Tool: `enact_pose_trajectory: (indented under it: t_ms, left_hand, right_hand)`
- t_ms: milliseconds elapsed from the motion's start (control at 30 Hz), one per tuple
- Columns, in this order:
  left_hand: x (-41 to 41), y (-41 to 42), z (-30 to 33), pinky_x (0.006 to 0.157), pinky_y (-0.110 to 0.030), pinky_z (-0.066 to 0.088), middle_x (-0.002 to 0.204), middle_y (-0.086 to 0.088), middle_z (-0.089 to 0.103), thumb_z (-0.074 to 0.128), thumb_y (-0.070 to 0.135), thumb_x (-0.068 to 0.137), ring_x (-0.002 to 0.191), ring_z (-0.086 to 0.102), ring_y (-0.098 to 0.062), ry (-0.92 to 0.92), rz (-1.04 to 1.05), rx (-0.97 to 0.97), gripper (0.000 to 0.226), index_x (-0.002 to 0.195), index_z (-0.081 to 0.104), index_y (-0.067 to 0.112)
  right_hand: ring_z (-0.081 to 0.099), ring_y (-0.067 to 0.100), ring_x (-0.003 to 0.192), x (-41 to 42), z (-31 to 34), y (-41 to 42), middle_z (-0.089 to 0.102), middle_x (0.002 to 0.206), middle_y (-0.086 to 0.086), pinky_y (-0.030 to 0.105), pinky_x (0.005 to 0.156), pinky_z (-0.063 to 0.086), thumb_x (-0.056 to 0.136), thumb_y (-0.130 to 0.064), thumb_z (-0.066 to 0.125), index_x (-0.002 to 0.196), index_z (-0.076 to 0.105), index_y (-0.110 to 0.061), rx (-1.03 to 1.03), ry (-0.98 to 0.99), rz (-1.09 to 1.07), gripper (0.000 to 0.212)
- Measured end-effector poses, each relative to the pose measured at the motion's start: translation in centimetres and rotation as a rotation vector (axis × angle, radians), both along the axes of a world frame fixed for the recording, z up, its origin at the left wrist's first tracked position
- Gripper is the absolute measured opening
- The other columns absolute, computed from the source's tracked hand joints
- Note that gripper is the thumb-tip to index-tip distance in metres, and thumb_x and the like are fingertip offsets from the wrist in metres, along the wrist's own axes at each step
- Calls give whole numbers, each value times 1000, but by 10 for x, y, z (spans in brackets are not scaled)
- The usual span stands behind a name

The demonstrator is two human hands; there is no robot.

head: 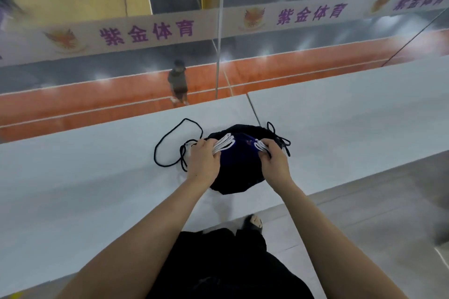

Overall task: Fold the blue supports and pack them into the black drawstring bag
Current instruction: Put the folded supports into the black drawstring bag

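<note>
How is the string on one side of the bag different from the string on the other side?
The left cord spreads out in a big open loop across the white ledge; the right cord is bunched in small tight loops. The left cord reaches far from the bag; the right cord stays close against it. Both are thin, black and lie loose, held by neither hand.

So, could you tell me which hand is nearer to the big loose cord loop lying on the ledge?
Left. The left hand sits right beside the cord loop; the right hand is across the black drawstring bag.
</note>
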State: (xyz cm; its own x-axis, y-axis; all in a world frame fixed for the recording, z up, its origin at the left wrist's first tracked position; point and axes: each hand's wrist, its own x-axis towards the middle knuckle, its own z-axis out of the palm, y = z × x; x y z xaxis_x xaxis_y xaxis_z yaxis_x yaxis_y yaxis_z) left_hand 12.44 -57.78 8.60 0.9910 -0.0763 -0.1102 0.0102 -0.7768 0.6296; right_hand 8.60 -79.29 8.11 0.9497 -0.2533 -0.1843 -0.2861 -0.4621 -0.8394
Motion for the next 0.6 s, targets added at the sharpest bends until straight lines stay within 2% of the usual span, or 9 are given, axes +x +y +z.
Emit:
enact_pose_trajectory:
  t_ms: [67, 133, 200, 367, 500, 600]
  left_hand:
    - [2, -8, -3, 84, -38, 46, 102, -2, 57, 55, 16, 94, 101, 50, -25, 24, 58, 15, 21, 113, 64, 19]
    - [3, -15, -6, 79, -37, 47, 97, 1, 52, 53, 17, 94, 98, 51, -24, 48, 123, 29, 19, 109, 64, 20]
    - [3, -20, -12, 80, -39, 51, 100, 2, 53, 51, 18, 94, 97, 52, -23, 73, 185, 45, 21, 110, 63, 23]
    - [1, -28, -23, 90, -42, 50, 119, -5, 56, 48, 16, 96, 110, 52, -29, 117, 304, 102, 27, 120, 61, 20]
    - [1, -31, -27, 82, -39, 47, 125, -6, 54, 48, 15, 97, 112, 47, -29, 157, 417, 117, 29, 124, 59, 21]
    - [2, -31, -29, 79, -40, 49, 123, -6, 55, 51, 16, 97, 111, 49, -28, 162, 440, 126, 27, 123, 59, 22]
  right_hand:
    - [62, 5, 102, 13, -5, -16, 68, 110, -14, 22, 81, 48, 103, -11, 50, 122, 61, -30, -10, 13, 88, 29]
    - [61, -1, 101, 24, -5, -30, 69, 109, -16, 14, 79, 45, 103, -10, 50, 119, 62, -32, -1, 26, 185, 30]
    - [61, -2, 99, 35, -4, -42, 68, 106, -18, 9, 78, 44, 103, -9, 49, 116, 63, -33, 14, 27, 290, 30]
    - [63, 8, 94, 64, -12, -61, 67, 101, -15, 22, 82, 50, 102, -8, 49, 109, 62, -35, -7, 29, 525, 30]
    - [61, 3, 96, 77, -16, -76, 66, 102, -17, 10, 79, 43, 102, -7, 48, 109, 61, -34, -37, 24, 602, 31]
    - [59, 1, 100, 85, -23, -82, 65, 106, -17, 12, 82, 42, 100, -6, 50, 114, 62, -31, -79, 49, 694, 31]
